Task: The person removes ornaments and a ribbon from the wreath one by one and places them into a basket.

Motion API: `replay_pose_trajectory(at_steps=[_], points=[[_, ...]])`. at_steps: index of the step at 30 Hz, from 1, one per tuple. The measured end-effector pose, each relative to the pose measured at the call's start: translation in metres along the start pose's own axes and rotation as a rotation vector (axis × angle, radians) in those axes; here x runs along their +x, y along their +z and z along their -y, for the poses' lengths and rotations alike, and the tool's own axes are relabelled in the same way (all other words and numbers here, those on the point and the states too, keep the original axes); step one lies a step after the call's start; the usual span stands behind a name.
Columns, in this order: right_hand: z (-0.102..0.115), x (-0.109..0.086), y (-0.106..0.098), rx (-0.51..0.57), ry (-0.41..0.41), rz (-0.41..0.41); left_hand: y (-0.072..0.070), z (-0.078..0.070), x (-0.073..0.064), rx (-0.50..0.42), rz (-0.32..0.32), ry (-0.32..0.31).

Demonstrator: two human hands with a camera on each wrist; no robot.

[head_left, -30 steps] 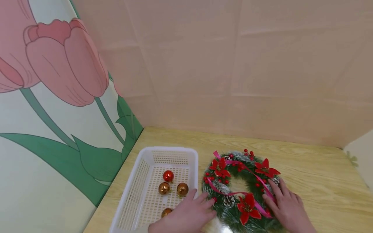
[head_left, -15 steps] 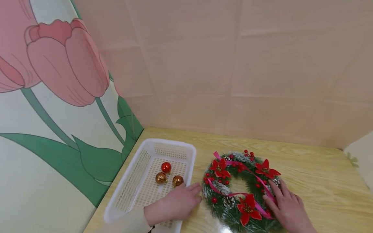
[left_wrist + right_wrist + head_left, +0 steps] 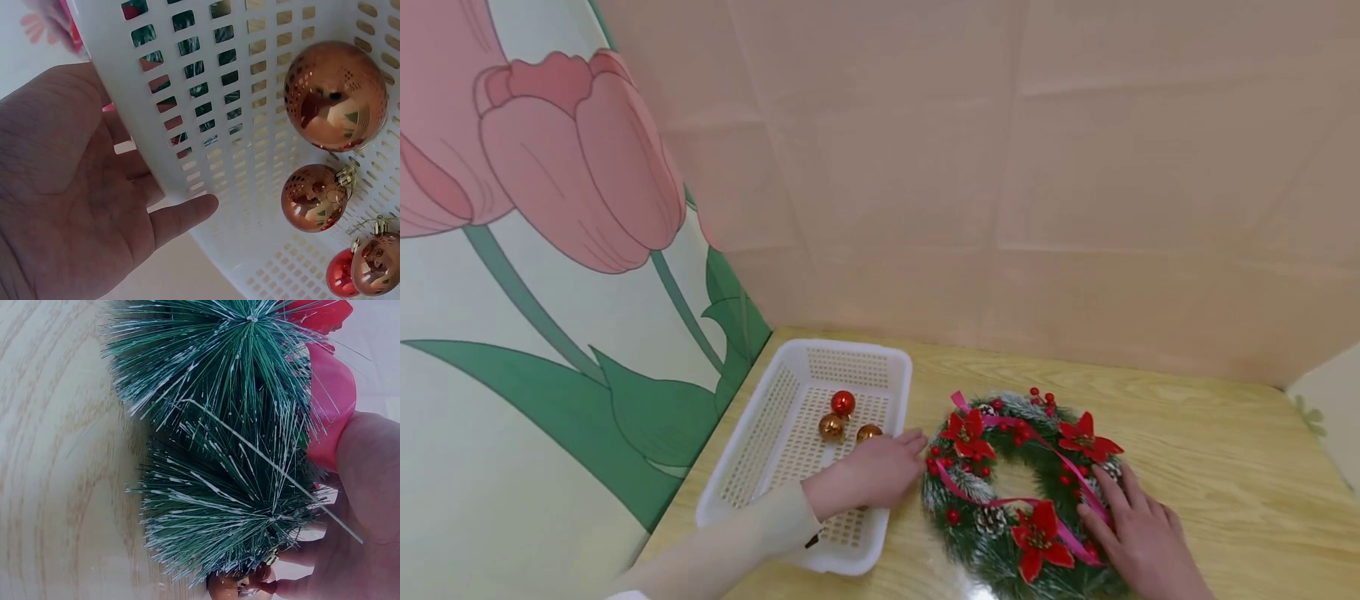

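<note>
My left hand (image 3: 883,473) reaches across the right rim of a white plastic basket (image 3: 895,400). In the left wrist view its fingers (image 3: 184,219) hook over that rim, most of them behind the wall. The basket holds a red bauble (image 3: 843,403) and copper-coloured baubles (image 3: 337,97); the sleeve covers part of it. My right hand (image 3: 1150,533) holds the right side of a green Christmas wreath (image 3: 992,546), thumb beside the pink ribbon (image 3: 331,406). Red poinsettias, berries and pine cones trim the wreath. A shiny brown thing (image 3: 234,587) lies by the right fingertips, only partly visible.
Both basket and wreath stand on a light wood-grain table (image 3: 1240,467). A wall painted with tulips (image 3: 580,167) borders the left side, and a beige cloth-like backdrop (image 3: 1000,208) rises behind the table.
My left hand has left the wreath's left side for the basket's rim. The basket has slid away from me, and the baubles in it moved along. My right hand stays on the wreath.
</note>
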State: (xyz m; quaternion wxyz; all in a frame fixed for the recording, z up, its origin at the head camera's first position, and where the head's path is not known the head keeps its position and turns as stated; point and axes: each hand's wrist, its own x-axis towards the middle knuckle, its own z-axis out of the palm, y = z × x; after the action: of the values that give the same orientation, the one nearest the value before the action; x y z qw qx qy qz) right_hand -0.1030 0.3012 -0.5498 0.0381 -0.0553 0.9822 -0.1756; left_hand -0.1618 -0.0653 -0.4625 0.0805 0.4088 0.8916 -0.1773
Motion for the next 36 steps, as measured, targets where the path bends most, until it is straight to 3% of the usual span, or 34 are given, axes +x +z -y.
replay_pose_trajectory(at_steps=[5,8,13,16,19,23,27,31,36], points=[[0.002,0.0,0.0,0.006,-0.001,0.011,-0.005,0.008,-0.01,-0.034,0.002,-0.003],[0.003,0.001,0.0,0.001,0.003,0.013,-0.012,0.026,-0.026,-0.068,-0.049,-0.042],[0.003,0.0,-0.001,-0.003,0.004,0.01,-0.018,0.079,-0.071,-0.14,-0.186,-0.2],[0.003,0.0,-0.001,-0.003,0.003,0.012,-0.009,0.106,-0.104,-0.171,-0.215,-0.3],[0.001,-0.001,-0.002,-0.002,-0.004,0.008,0.007,0.12,-0.135,-0.216,-0.22,-0.374],[-0.003,-0.002,-0.003,0.018,-0.027,-0.003,0.035,0.124,-0.168,-0.347,-0.25,-0.453],[-0.01,-0.004,-0.009,0.075,-0.057,-0.029,0.064,0.119,-0.191,-0.466,-0.292,-0.528],[-0.024,-0.007,-0.021,0.128,-0.062,-0.064,0.086,0.11,-0.203,-0.538,-0.356,-0.566],[-0.042,-0.007,-0.031,0.12,-0.055,-0.076,0.104,0.097,-0.207,-0.582,-0.416,-0.616]])
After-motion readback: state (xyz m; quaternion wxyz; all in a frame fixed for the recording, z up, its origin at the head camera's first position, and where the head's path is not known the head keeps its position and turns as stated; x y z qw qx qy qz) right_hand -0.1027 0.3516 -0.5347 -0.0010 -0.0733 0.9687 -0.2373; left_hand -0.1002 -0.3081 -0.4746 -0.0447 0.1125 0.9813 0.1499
